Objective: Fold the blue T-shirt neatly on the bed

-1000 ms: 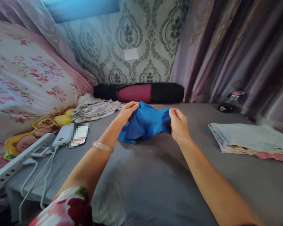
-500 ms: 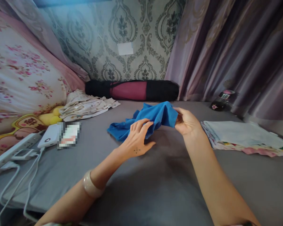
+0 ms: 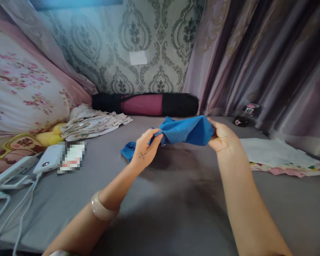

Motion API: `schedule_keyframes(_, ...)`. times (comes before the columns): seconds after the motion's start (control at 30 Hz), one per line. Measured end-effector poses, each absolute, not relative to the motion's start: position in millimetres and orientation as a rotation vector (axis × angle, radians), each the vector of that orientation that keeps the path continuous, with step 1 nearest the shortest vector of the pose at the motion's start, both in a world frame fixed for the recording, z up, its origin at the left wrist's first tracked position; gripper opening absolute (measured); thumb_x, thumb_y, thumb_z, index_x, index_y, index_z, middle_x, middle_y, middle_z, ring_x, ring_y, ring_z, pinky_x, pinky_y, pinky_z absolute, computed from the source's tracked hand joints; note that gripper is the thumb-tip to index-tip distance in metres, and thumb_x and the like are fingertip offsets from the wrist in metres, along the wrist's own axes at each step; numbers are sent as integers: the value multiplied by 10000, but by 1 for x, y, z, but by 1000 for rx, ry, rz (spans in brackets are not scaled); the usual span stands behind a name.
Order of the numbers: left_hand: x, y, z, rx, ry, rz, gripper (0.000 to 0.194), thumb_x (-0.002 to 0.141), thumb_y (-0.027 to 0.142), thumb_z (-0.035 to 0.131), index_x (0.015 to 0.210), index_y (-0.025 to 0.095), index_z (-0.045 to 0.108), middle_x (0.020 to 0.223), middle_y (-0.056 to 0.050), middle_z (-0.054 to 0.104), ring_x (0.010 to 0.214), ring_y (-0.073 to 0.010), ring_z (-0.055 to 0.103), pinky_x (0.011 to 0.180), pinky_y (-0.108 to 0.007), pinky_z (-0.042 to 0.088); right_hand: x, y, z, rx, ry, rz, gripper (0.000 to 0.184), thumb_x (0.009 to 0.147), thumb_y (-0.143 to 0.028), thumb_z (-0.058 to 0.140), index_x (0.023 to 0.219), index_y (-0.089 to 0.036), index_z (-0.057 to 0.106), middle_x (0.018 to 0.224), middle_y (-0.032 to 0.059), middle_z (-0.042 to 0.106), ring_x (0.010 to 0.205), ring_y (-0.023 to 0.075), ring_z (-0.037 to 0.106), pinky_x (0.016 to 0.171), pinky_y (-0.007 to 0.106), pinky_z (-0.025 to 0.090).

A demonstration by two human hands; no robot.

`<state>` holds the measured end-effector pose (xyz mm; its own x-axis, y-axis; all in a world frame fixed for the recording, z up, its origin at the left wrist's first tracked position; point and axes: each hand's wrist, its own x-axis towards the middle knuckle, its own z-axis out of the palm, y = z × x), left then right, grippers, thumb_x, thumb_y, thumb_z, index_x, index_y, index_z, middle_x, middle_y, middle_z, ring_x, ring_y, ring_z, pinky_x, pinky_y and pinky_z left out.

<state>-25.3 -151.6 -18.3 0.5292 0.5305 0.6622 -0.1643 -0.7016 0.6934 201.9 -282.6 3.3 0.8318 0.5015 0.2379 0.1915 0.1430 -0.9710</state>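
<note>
A blue cloth garment (image 3: 185, 131) is stretched between my two hands above the grey bed sheet. I cannot make out what kind of garment it is. My left hand (image 3: 146, 147) pinches it near its middle, thumb against fingers. From there a crumpled end hangs to the left, down towards the sheet. My right hand (image 3: 222, 137) is closed on the right end, its fingertips partly hidden behind the fabric. A bangle (image 3: 102, 206) circles my left forearm.
On the left lie a crumpled patterned cloth (image 3: 96, 122), a white power bank (image 3: 49, 158), cables and a power strip (image 3: 14, 172). Folded cloths (image 3: 280, 153) are stacked at right, with a dark bottle (image 3: 245, 114) behind. A black and maroon roll bag (image 3: 144, 104) lies along the wall.
My left hand has gone from loosely spread fingers to a pinch on the blue garment. My right hand has moved right, pulling the fabric out straighter.
</note>
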Motion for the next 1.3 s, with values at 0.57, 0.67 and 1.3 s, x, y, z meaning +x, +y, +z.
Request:
schedule_keyframes(0.57,43,-132,-72,1397,443,523,243,696,370,755,811,160,715,724,-17,687,646,-142,612,612,-249,489,202,-283,-40,-2173,-982,-184,240,858,-206,522,1027,-227,691,1004,101,699,969,258,634,878,390,453)
schedule_keyframes(0.67,41,-131,-68,1474,437,555,233,728,380,724,810,163,717,715,-13,676,640,-135,593,591,-235,468,176,-266,-34,-2038,-1233,37,207,883,-304,530,973,-238,705,964,62,708,877,215,641,808,337,471)
schedule_keyframes(1.3,29,-130,-49,1309,355,297,304,607,406,838,737,180,683,652,3,669,570,-122,603,567,-232,498,206,-316,-7,-1763,-1096,706,278,725,-439,702,859,-202,754,809,19,735,740,183,646,693,292,498)
